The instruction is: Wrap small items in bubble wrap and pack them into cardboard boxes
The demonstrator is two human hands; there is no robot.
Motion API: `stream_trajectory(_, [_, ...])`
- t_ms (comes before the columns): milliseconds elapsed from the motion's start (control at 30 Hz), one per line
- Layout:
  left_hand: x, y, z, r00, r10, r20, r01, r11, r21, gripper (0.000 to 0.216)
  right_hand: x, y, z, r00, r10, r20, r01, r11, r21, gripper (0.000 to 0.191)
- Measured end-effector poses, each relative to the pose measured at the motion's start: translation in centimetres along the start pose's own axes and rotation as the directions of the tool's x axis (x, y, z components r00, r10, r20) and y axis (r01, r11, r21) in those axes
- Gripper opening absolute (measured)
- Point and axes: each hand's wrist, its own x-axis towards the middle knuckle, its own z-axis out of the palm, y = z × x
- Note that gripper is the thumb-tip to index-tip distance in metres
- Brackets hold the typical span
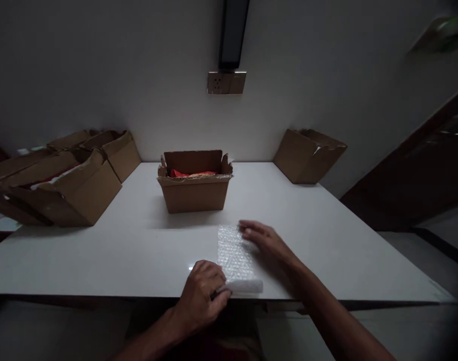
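Observation:
A sheet of bubble wrap (233,253) lies on the white table (139,250) near its front edge, its near end rolled into a small bundle (246,287). My left hand (202,296) is closed on the rolled end at the table's edge. My right hand (264,239) lies flat with fingers stretched out on the far right part of the sheet. Behind the sheet stands a small open cardboard box (194,183) with red packets inside.
Several open cardboard boxes (63,185) are piled at the table's left. Another cardboard box (307,155) lies tilted at the back right against the wall. A wall socket (226,82) sits above the middle box. The room is dim.

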Motion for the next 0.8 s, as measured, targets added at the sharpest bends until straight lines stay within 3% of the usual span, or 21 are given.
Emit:
stream_trajectory(67, [0.7,0.2,-0.5,0.995,-0.086,0.046,0.087,0.996,-0.01,0.015,0.2,0.2,-1.4,0.98,-0.067,-0.187,0.061,0.997,-0.04,0.044])
stream_trajectory(233, [2.6,-0.5,-1.1,0.969,-0.234,0.077,0.227,0.97,0.09,0.012,-3.4,0.9,-2.0,0.926,-0.259,-0.276,0.21,0.958,-0.194,0.032])
stream_trajectory(333, [3.2,-1.3,-0.5,0.959,-0.278,0.059,0.266,0.951,0.16,0.008,-6.5,1.6,-0.4,0.885,-0.431,-0.176,0.337,0.854,-0.396,0.026])
stream_trajectory(400, [3.5,-1.8,0.1,0.963,-0.268,0.03,0.258,0.947,0.194,0.024,-7.6,2.3,0.7,0.86,-0.509,-0.024,0.418,0.731,-0.539,0.033])
stream_trajectory(500, [3.6,-2.3,0.6,0.976,-0.218,0.004,0.211,0.948,0.237,0.042,-7.7,3.4,1.8,0.835,-0.526,0.163,0.473,0.534,-0.701,0.046])
stream_trajectory(567, [3.5,-2.4,0.5,0.983,-0.181,-0.032,0.184,0.952,0.245,0.046,-6.9,3.9,2.2,0.814,-0.545,0.2,0.481,0.441,-0.758,0.04])
stream_trajectory(700, [2.3,-1.8,-0.4,0.993,-0.05,-0.111,0.07,0.981,0.181,0.052,-5.7,4.0,2.9,0.743,-0.648,0.169,0.51,0.382,-0.771,0.026])
stream_trajectory(800, [1.1,-1.1,-1.0,0.997,0.031,-0.066,-0.023,0.992,0.121,0.04,-5.6,3.4,3.2,0.756,-0.638,0.143,0.52,0.454,-0.724,0.022])
